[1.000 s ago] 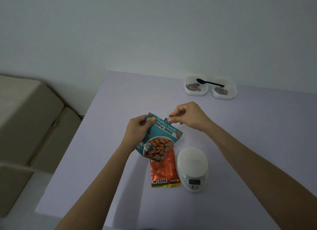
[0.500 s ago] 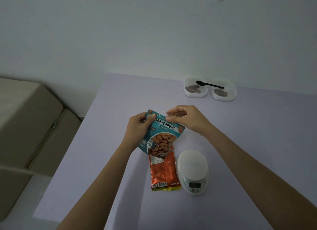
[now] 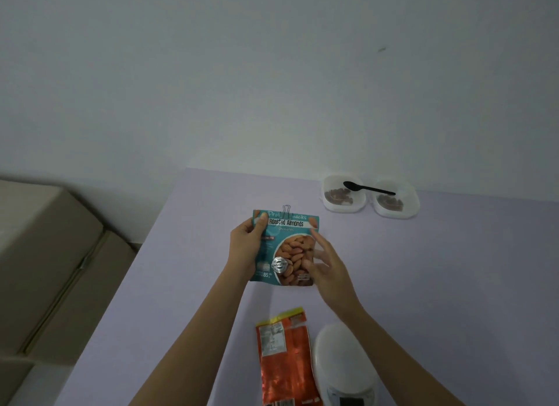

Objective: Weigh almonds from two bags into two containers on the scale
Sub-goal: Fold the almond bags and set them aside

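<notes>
Above the middle of the lilac bench [image 3: 453, 269], my left hand [image 3: 246, 248] grips the teal Roasted Almonds bag [image 3: 286, 245] upright by its upper corner. My right hand [image 3: 328, 268] hovers spread and empty at the bag's right edge. The binder clip [image 3: 286, 212] on top should come off next, I judge, so I'd squeeze its wire levers and keep the bag upright. Near me the orange bag [image 3: 286, 357] lies just beside the white scale [image 3: 344, 360]; two plastic containers [image 3: 344, 209] under a black spoon [image 3: 369, 188] sit by the pale wall [image 3: 272, 72], with cardboard boxes [image 3: 45, 254] off left.
</notes>
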